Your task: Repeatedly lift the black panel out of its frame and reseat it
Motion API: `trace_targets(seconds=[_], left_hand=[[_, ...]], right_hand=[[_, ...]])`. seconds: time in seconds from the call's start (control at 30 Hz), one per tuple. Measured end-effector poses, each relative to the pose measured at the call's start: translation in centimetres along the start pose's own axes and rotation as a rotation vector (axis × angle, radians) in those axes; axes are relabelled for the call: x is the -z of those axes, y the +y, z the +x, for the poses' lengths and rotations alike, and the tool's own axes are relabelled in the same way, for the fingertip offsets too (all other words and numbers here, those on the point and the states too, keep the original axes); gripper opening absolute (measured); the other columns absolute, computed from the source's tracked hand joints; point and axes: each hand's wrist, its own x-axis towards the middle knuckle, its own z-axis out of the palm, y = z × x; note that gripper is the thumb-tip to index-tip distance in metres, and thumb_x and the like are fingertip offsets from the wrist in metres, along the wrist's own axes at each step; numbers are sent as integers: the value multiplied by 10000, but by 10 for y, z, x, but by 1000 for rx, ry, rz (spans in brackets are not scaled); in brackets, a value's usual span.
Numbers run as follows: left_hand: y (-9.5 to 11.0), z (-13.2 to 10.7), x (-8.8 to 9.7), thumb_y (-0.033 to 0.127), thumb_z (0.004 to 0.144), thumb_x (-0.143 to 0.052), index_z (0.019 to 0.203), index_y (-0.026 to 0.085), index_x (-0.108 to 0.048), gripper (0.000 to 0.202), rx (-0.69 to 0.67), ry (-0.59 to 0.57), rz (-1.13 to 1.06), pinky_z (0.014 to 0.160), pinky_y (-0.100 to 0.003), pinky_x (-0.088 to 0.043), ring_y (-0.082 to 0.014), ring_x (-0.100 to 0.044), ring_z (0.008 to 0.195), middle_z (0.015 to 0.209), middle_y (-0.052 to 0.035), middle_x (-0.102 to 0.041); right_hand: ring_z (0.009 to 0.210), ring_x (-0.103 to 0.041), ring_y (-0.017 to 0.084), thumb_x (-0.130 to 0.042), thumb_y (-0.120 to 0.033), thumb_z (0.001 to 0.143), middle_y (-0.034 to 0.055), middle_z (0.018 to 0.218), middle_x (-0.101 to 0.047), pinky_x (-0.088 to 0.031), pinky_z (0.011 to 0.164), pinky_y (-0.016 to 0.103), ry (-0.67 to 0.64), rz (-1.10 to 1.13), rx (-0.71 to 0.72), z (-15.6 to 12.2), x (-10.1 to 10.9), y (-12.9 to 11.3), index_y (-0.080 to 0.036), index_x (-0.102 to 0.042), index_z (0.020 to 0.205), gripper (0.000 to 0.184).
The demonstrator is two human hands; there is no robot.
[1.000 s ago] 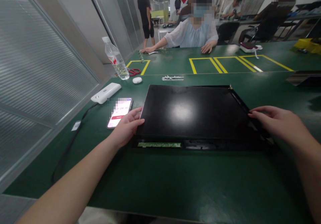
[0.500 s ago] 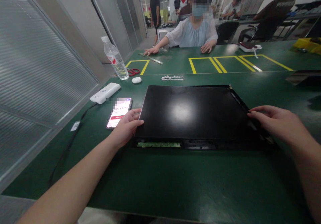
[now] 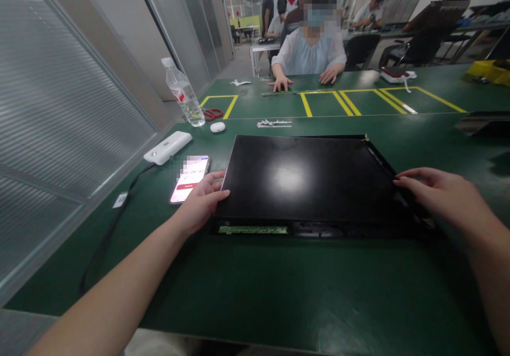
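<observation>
A glossy black screen panel (image 3: 306, 178) sits over a black frame (image 3: 384, 159) whose rim shows along the right and front. Below the panel's front edge runs a green circuit board strip (image 3: 253, 230). My left hand (image 3: 203, 196) grips the panel's left edge, thumb on top and fingers against the side. At the right edge, thumb and fingertips of my right hand (image 3: 440, 191) are pinched on the black frame's rim. Just left of my left hand lies a phone (image 3: 189, 179) with its screen lit.
On the green table (image 3: 287, 287) are a water bottle (image 3: 183, 93), red-handled scissors (image 3: 213, 114), a white earbud case (image 3: 218, 127), a white power bank (image 3: 169, 147) with a black cable and small white pieces (image 3: 274, 124). Opposite sits a masked person (image 3: 314, 48).
My hands and the screen panel look unchanged. Across the table, the other person's hand has moved toward the middle with a thin strip. A background walker has shifted right.
</observation>
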Motion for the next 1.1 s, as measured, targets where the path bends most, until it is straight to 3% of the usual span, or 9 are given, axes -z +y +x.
trace_targets(seconds=[0.33, 0.57, 0.77, 1.1], left_hand=[[1, -1, -1, 97, 758, -783, 1331, 185, -564, 619, 9, -5, -7, 801, -368, -659, -256, -800, 914, 1130, -78, -811], [-1, -1, 1, 105, 784, -779, 1391, 196, -593, 641, -2, 20, -45, 666, -270, -630, -242, -804, 894, 1053, -58, -828], [-1, 0, 1, 100, 792, -775, 1464, 193, -576, 707, 6, 19, -58, 658, -239, -620, -247, -796, 984, 1150, -76, -819], [-2, 0, 3, 180, 815, -796, 1502, 220, -565, 725, 13, -30, 10, 863, -330, -648, -293, -763, 1118, 1263, -97, -789]], right_hand=[[719, -649, 280, -627, -534, 633, 41, 692, -689, -469, 687, 412, 9, 22, 14, 2, -1, 2, -266, -768, 901, 405], [716, -646, 289, -621, -529, 630, 54, 679, -682, -464, 670, 415, 10, 23, 5, -2, 0, -1, -260, -763, 885, 397], [710, -647, 279, -621, -554, 647, 50, 697, -689, -464, 662, 405, 12, 26, 33, 4, -3, 8, -266, -762, 912, 416], [696, -656, 283, -625, -549, 616, 51, 681, -691, -474, 636, 404, 3, 47, 14, 1, -2, 5, -257, -759, 907, 433]])
